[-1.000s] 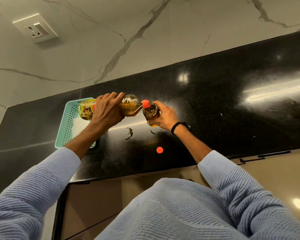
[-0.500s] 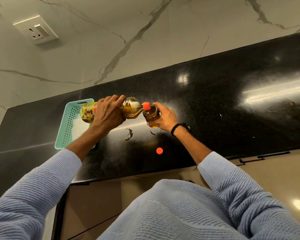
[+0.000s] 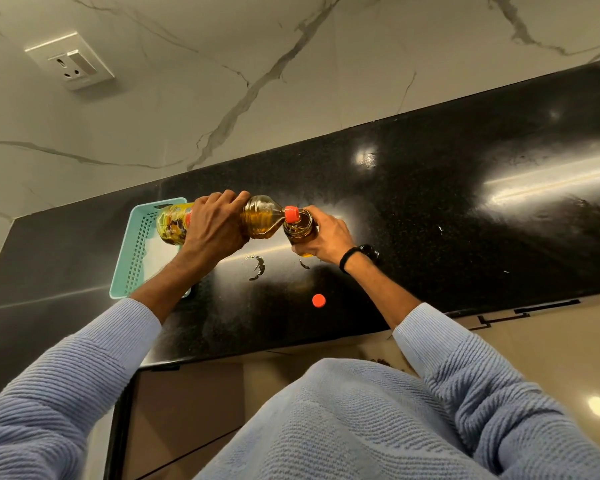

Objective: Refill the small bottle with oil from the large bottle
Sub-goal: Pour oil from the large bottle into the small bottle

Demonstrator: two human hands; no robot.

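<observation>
Small bottle (image 3: 299, 232) over counter (image 3: 447, 216), mouth under red neck of large bottle (image 3: 261, 216); right hand (image 3: 328, 237) wraps it; left hand (image 3: 215, 225) grips the tilted large bottle; risk: overfill (level hard to read) or mouths slipping apart, oil on counter.

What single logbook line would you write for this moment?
step: pouring oil | left hand: grips tipped large bottle | right hand: holds small bottle at its spout | red cap: on counter

A polished black worktop (image 3: 465, 188) catches streaks of glare. Behind it rises a grey-veined marble wall (image 3: 326, 64) with a white socket (image 3: 70, 60) — beige cabinet fronts (image 3: 187, 403) sit below.
</observation>
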